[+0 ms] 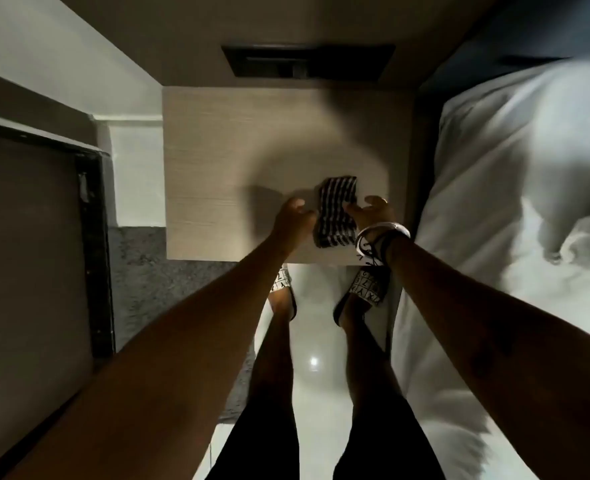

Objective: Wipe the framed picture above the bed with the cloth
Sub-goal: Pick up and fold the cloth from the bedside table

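**Two hands at one striped cloth on the bedside table**

Seen from above: right hand [369, 213] with fingers on the right edge of the cloth [336, 211], apparently pinching it, though not fully clear in the dim light. Left hand [291, 220] just beside the left edge of the cloth, fingers curled and loose, grasping nothing visible; whether touching the cloth, cannot tell.

One cloth only, dark and white stripes, folded into a narrow strip. Lying flat on the bedside table [217, 168], between the two hands, near the front edge. Long axis from the front edge toward the wall, far end tilted a little to the right.

On the right wrist, bracelets [381, 237], light and dark; exact number unclear.

Below the grip, two feet in two patterned slippers [368, 287] on a glossy floor [312, 341]. To the right of the grip, one bed with white bedding [511, 202]. Beyond the table, one dark panel [307, 60] on the wall.
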Demonstrator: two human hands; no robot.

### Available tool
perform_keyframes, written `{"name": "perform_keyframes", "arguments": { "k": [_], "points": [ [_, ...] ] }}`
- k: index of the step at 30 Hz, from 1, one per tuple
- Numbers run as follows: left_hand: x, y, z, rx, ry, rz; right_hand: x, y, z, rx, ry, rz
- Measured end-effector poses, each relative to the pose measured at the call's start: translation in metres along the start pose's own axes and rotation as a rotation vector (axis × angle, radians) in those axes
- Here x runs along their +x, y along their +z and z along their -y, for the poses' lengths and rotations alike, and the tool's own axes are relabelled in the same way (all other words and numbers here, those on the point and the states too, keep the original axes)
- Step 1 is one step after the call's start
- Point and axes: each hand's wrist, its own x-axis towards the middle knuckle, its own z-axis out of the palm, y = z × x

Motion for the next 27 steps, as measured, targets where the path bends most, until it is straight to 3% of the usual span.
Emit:
{"name": "perform_keyframes", "arguments": {
  "k": [8,14,19,23,27],
  "points": [
    [0.041,0.039,0.000,-0.230,-0.117,0.124,0.035,0.019,-0.002,0.115,0.062,0.013],
    [0.030,0.031,0.005,-0.264,-0.207,0.270,0.025,0.014,-0.002,0.062,0.144,0.232],
    [0.001,0.003,-0.023,-0.372,-0.177,0.360,-0.005,-0.011,0.020,0.174,0.100,0.323],
    [-0.030,-0.036,-0.066,-0.463,-0.108,0.450,-0.050,-0.041,0.069,0.293,0.007,0.495],
    [-0.071,-0.078,-0.130,-0.483,0.016,0.481,-0.093,-0.076,0.117,0.572,0.032,0.649]
  ]
}}
